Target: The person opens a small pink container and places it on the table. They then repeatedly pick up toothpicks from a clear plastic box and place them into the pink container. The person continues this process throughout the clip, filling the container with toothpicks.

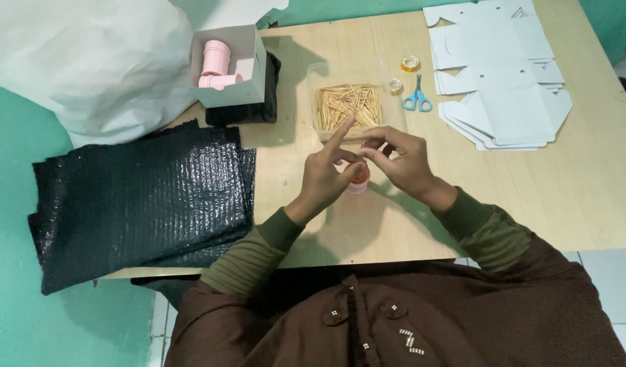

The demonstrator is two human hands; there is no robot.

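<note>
Small round pink tube (358, 182) in both hands' (326, 178) (402, 161) grip, beside thin wooden sticks (345, 105).

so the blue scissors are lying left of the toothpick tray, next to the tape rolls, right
Not quite: the head view shows the blue scissors lying to the right of the clear toothpick tray, not left. They do sit next to the tape rolls.
</note>
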